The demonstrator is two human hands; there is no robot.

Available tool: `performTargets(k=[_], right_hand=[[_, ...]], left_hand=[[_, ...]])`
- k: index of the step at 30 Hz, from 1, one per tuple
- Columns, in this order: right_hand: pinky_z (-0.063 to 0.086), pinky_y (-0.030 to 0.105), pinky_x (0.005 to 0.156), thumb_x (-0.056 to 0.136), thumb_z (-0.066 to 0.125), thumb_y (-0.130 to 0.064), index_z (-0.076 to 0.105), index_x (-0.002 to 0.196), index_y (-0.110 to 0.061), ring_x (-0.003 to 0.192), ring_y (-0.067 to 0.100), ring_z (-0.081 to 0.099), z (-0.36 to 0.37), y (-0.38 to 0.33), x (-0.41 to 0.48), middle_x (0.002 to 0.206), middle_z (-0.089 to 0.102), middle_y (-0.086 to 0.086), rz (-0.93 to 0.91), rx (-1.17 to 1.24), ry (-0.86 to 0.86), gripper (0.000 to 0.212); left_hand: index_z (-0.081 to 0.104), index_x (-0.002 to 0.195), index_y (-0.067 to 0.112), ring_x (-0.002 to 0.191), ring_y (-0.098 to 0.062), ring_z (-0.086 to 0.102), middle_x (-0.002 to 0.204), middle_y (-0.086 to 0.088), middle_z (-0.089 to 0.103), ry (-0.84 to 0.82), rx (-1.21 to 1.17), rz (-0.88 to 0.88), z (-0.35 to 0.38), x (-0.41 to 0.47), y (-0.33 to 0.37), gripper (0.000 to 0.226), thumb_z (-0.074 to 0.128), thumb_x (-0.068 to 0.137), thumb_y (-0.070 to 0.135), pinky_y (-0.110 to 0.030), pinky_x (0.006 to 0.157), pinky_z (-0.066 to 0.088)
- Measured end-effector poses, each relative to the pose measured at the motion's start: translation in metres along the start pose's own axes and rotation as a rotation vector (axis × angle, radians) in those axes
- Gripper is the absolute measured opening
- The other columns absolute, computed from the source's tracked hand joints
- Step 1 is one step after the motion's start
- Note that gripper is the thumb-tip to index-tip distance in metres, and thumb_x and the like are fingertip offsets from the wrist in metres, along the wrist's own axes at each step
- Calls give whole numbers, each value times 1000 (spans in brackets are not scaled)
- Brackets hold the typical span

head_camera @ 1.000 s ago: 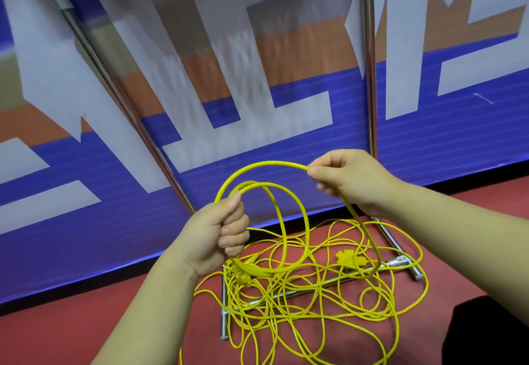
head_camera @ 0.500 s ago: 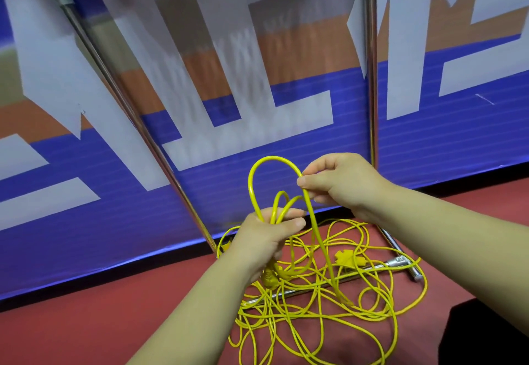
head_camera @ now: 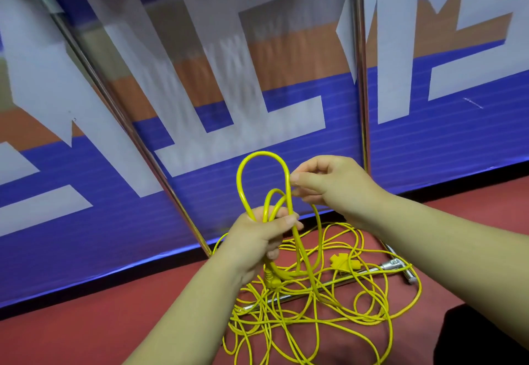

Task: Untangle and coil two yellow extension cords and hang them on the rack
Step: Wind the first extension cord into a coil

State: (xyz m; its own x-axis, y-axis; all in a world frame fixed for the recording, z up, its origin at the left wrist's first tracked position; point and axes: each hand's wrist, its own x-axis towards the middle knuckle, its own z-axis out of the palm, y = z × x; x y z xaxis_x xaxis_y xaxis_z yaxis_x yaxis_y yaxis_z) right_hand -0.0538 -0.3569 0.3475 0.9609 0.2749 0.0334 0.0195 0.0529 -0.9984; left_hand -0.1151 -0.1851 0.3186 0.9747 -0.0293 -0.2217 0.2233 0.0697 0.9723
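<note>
My left fingers clutch gathered loops of yellow cord, my right fingers pinching the tallest loop at two o'clock (looks light, springy; best held near the bundle).

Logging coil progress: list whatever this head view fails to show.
Top of the rack: cut off by the head view's upper edge.
Count of the coiled loops: the left hand grips over where they gather.
Which cord is which in the floor tangle: overlapping strands hide it.
</note>
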Motion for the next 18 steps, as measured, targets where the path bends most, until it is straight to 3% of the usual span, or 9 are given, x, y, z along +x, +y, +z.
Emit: performTargets(k=[6, 9, 13, 18], right_hand=[[56, 46, 92, 85, 76, -8, 72, 88, -13, 81, 19, 72, -3, 12, -7, 78, 74, 6, -27, -39, -179, 8], [55, 40, 89, 84, 76, -2, 69, 93, -12, 85, 19, 70, 5, 22, -11, 89, 76, 11, -28, -72, -340, 15], [55, 26, 82, 82, 74, 7, 64, 93, -12, 86, 10, 71, 18, 33, -13, 96, 77, 5, -25, -99, -464, 24], [52, 33, 80, 81, 75, 8, 62, 89, -15, 80, 13, 67, 29, 42, -14, 89, 73, 5, -27, -165, -495, 28]], left_hand=[[63, 93, 6, 36, -1, 25, 79, -6, 71, 79, -278, 111, -26, -7, 28, 18, 65, 77, 14, -14, 38, 20], [63, 93, 9, 36, 0, 25, 79, -4, 69, 98, -364, 162, -38, -9, 35, 14, 62, 80, 15, -14, 39, 20], [65, 88, 12, 35, 0, 26, 79, -2, 69, 114, -430, 211, -42, -11, 38, 9, 61, 82, 17, -13, 38, 20], [62, 86, 13, 34, 1, 27, 74, 2, 68, 129, -471, 232, -46, -14, 39, 7, 60, 83, 19, -14, 40, 16]])
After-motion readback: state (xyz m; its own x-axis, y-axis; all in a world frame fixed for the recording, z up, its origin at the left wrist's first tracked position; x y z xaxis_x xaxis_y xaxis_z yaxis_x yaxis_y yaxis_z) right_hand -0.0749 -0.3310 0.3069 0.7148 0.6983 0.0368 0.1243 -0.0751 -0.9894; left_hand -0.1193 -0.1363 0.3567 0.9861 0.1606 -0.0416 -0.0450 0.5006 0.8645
